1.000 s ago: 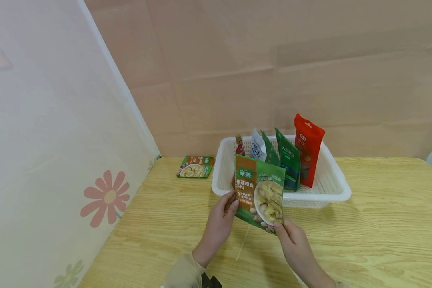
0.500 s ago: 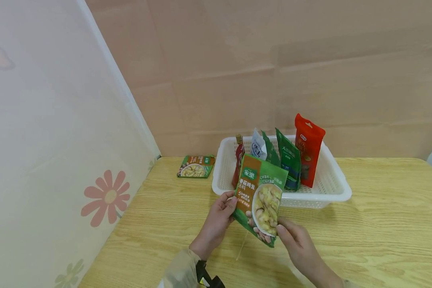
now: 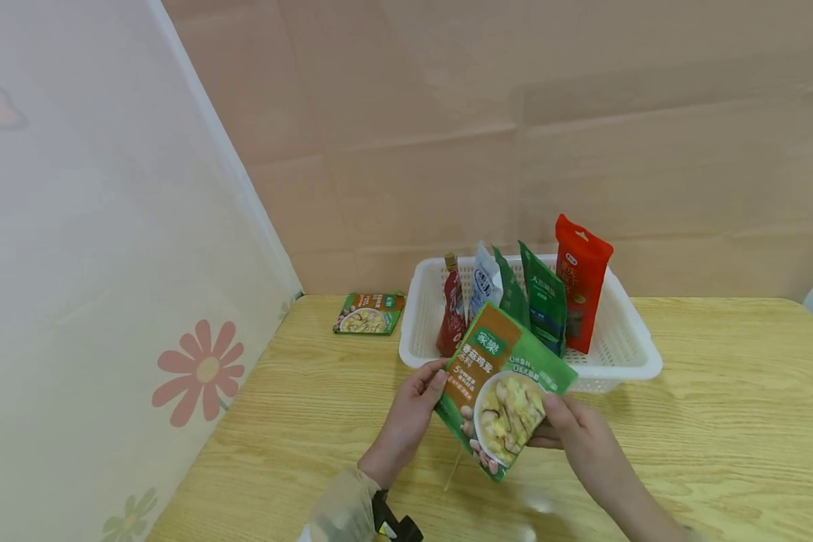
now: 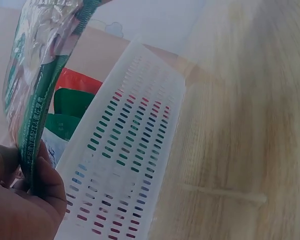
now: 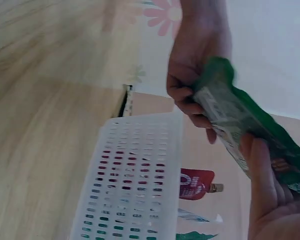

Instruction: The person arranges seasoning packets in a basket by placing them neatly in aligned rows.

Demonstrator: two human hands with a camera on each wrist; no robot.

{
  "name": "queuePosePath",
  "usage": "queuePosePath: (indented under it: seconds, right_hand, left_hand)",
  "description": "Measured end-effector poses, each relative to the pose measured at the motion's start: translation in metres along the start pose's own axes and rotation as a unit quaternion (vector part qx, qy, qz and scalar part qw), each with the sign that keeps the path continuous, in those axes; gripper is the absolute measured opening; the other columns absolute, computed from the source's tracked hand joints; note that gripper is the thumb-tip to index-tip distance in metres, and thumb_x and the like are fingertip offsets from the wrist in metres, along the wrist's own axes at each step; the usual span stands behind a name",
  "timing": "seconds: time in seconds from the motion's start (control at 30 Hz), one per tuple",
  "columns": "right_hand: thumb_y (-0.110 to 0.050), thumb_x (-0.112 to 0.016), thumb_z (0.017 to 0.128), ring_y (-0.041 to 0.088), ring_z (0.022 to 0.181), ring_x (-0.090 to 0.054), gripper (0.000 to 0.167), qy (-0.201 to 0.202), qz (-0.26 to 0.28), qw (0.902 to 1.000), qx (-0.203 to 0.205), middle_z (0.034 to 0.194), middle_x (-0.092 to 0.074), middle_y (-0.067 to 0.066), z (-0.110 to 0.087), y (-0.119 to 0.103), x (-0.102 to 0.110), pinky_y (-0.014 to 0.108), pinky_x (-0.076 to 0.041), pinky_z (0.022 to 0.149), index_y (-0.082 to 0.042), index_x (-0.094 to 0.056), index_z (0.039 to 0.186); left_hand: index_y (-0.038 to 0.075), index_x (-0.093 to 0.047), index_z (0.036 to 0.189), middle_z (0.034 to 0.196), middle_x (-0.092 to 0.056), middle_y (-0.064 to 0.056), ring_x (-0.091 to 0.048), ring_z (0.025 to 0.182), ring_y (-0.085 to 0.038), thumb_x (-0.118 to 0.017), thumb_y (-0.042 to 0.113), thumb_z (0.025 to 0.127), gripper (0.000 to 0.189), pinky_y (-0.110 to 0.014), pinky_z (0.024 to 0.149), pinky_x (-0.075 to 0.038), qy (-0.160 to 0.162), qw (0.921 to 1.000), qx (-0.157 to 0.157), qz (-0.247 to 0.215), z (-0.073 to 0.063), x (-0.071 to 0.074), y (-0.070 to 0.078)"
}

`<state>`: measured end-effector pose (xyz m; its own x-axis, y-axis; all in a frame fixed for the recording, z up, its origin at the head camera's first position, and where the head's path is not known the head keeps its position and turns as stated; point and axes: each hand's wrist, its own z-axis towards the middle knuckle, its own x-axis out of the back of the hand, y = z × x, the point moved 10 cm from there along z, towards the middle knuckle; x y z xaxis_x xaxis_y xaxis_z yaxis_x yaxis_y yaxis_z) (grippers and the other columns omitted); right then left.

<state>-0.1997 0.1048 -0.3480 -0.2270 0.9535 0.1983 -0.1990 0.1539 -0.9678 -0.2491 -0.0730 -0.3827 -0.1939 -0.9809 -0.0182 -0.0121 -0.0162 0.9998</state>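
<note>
Both hands hold a green and brown soup-mix packet (image 3: 497, 399), its front with a bowl of soup facing up toward the head camera. My left hand (image 3: 406, 414) pinches its left edge between thumb and fingers. At the opposite edge, my right hand (image 3: 592, 444) grips with the thumb on the front and fingers behind. The packet is tilted and overlaps the front of a white basket (image 3: 640, 365) in the head view. In the left wrist view, the packet (image 4: 42, 85) stands almost edge-on above the left hand (image 4: 27, 210).
In the basket stand a red spouted pouch (image 3: 452, 312), a white pouch (image 3: 485, 282), green pouches (image 3: 545, 301) and a tall red packet (image 3: 583, 275). A similar soup packet (image 3: 369, 314) lies flat to its left. A thin pale strip (image 4: 225, 194) lies on the wooden table.
The packet has turned clockwise and come lower, showing more of the red pouch behind it. My right hand has shifted up and right along with its edge; the left hand has barely moved.
</note>
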Motion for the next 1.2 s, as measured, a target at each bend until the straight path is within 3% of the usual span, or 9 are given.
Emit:
queuePosePath:
  seconds: [0.2, 0.33, 0.53, 0.7, 0.9, 0.93, 1.0, 1.13, 1.2]
  right_hand:
    - [-0.019, -0.021, 0.106, 0.006, 0.087, -0.071, 0.051, -0.05, 0.04, 0.9979, 0.007, 0.103, -0.073, -0.006, 0.002, -0.007, -0.002, 0.03, -0.058, 0.071, 0.024, -0.043, 0.122]
    - [-0.017, -0.021, 0.106, 0.006, 0.088, -0.07, 0.049, -0.037, 0.041, 0.9983, 0.021, 0.101, -0.07, -0.017, 0.001, -0.008, -0.002, 0.029, -0.058, 0.071, 0.023, -0.043, 0.124]
    - [-0.017, -0.022, 0.106, 0.003, 0.093, -0.068, 0.044, 0.028, 0.027, 0.9984, 0.041, 0.107, -0.067, -0.019, -0.002, -0.013, 0.003, 0.021, -0.056, 0.075, 0.014, -0.044, 0.13]
    - [-0.015, -0.022, 0.106, 0.001, 0.103, -0.064, 0.044, 0.047, 0.06, 0.9941, 0.077, 0.119, -0.062, -0.018, -0.003, -0.021, 0.006, 0.018, -0.054, 0.08, 0.014, -0.04, 0.134]
    - [-0.015, -0.019, 0.106, 0.001, 0.11, -0.061, 0.05, 0.033, 0.103, 0.9899, 0.092, 0.124, -0.061, -0.017, -0.003, -0.02, 0.002, 0.017, -0.052, 0.086, 0.025, -0.04, 0.128]
    - [-0.015, -0.019, 0.106, 0.002, 0.111, -0.061, 0.05, 0.03, 0.105, 0.9895, 0.094, 0.124, -0.061, -0.017, -0.004, -0.02, 0.001, 0.017, -0.052, 0.086, 0.026, -0.04, 0.128]
    - [-0.014, -0.02, 0.106, 0.002, 0.111, -0.062, 0.049, 0.025, 0.11, 0.9887, 0.098, 0.125, -0.06, -0.017, -0.004, -0.02, -0.001, 0.017, -0.052, 0.086, 0.025, -0.04, 0.128]
    - [-0.012, -0.02, 0.106, 0.001, 0.112, -0.06, 0.046, 0.015, 0.109, 0.9888, 0.1, 0.129, -0.057, -0.018, -0.006, -0.021, -0.009, 0.016, -0.051, 0.087, 0.021, -0.037, 0.133]
    - [-0.012, -0.02, 0.105, 0.001, 0.114, -0.059, 0.045, 0.008, 0.112, 0.989, 0.096, 0.13, -0.056, -0.018, -0.007, -0.02, -0.015, 0.016, -0.05, 0.088, 0.018, -0.035, 0.136]
  left_hand:
    - [0.006, -0.051, 0.136, 0.126, -0.059, -0.02, -0.06, 0.108, -0.019, -0.044, 0.027, 0.101, 0.042, -0.026, 0.089, -0.049, -0.007, 0.9988, -0.019, 0.046, -0.002, -0.003, 0.009]
    - [0.006, -0.048, 0.139, 0.134, -0.055, -0.018, -0.055, 0.12, -0.03, -0.045, 0.029, 0.101, 0.044, -0.04, 0.099, -0.046, 0.02, 0.9925, -0.054, 0.108, -0.005, -0.002, 0.021]
    - [0.005, -0.049, 0.137, 0.141, -0.049, -0.014, -0.041, 0.135, -0.033, -0.039, 0.023, 0.103, 0.04, -0.056, 0.108, -0.034, 0.085, 0.9519, -0.171, 0.24, -0.023, -0.009, 0.055]
    - [0.003, -0.049, 0.137, 0.146, -0.045, -0.012, -0.042, 0.134, -0.03, -0.041, 0.02, 0.102, 0.04, -0.054, 0.104, -0.039, 0.068, 0.891, -0.282, 0.349, -0.05, -0.041, 0.08]
    - [0.001, -0.041, 0.142, 0.147, -0.043, -0.016, -0.044, 0.134, -0.027, -0.062, 0.026, 0.087, 0.064, -0.043, 0.106, -0.042, 0.063, 0.7697, -0.382, 0.508, -0.071, -0.073, 0.088]
    - [0.0, -0.04, 0.142, 0.147, -0.043, -0.016, -0.044, 0.135, -0.028, -0.066, 0.025, 0.082, 0.07, -0.042, 0.106, -0.042, 0.063, 0.7581, -0.385, 0.522, -0.071, -0.075, 0.087]
    - [-0.003, -0.037, 0.142, 0.147, -0.043, -0.017, -0.043, 0.136, -0.029, -0.073, 0.02, 0.075, 0.08, -0.041, 0.106, -0.042, 0.062, 0.7547, -0.373, 0.536, -0.069, -0.077, 0.083]
    - [-0.004, -0.037, 0.143, 0.147, -0.042, -0.017, -0.044, 0.135, -0.029, -0.077, 0.014, 0.073, 0.082, -0.041, 0.106, -0.043, 0.072, 0.7721, -0.33, 0.538, -0.061, -0.073, 0.077]
    - [-0.003, -0.039, 0.141, 0.146, -0.044, -0.015, -0.047, 0.132, -0.027, -0.079, 0.012, 0.072, 0.081, -0.039, 0.104, -0.045, 0.088, 0.772, -0.318, 0.543, -0.059, -0.071, 0.076]
